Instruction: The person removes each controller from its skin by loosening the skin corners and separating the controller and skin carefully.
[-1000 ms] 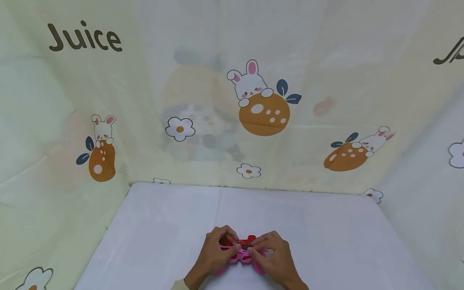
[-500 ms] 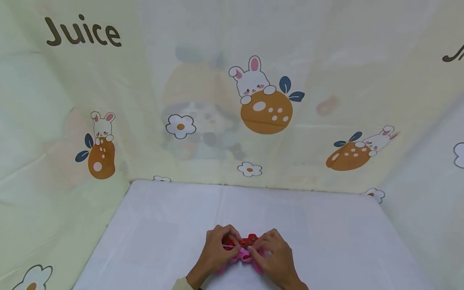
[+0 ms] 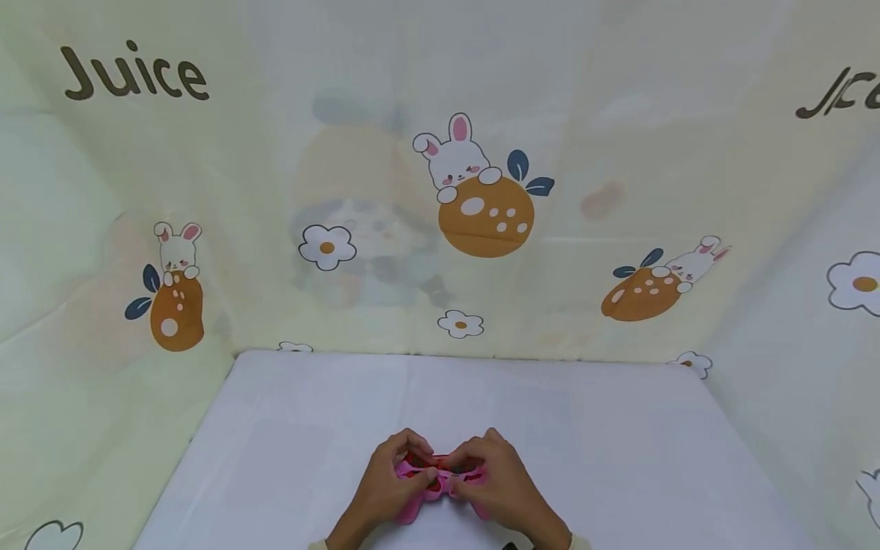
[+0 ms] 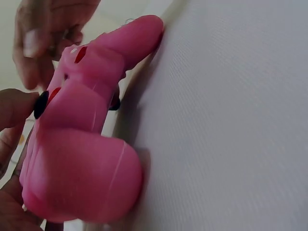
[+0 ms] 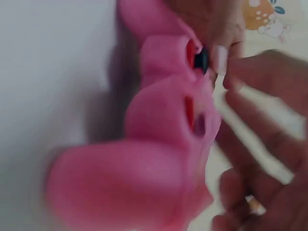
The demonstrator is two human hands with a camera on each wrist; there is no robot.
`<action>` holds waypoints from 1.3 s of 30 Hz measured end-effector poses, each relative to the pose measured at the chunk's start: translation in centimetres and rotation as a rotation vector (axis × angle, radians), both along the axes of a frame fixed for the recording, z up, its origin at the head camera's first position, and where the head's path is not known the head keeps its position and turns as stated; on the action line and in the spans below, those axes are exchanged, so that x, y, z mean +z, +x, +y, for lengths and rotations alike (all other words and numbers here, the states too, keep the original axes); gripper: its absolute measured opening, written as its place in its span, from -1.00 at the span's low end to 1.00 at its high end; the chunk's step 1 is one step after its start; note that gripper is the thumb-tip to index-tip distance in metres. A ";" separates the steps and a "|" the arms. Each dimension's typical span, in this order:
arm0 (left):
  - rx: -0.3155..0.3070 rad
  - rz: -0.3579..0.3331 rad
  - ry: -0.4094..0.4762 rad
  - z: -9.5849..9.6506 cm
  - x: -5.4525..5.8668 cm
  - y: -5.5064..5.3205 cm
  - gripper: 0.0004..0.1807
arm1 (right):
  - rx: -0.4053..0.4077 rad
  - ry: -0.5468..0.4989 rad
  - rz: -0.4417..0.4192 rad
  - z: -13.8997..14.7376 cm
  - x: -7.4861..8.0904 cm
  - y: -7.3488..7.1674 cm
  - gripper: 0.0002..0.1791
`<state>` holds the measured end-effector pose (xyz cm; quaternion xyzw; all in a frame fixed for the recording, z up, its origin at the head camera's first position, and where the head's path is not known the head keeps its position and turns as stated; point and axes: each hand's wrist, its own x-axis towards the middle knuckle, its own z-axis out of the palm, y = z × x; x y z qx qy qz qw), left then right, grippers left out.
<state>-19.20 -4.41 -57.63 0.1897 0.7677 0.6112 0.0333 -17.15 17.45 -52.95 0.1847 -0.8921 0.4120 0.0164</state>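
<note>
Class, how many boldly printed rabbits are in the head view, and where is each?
3: a rabbit toward the left, a second rabbit near upper centre, and a tilted third rabbit toward the right. A faint print is too unclear to count.

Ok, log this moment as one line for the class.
left hand: thumb against black stick | right hand: at pink cover, contact unclear | red controller: partly under pink cover | surface: white table
</note>
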 end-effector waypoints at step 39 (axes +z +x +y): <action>-0.030 -0.064 -0.050 -1.6 0.6 0.4 -0.63 | 0.200 0.011 -0.473 -2.2 2.2 -2.7 -0.88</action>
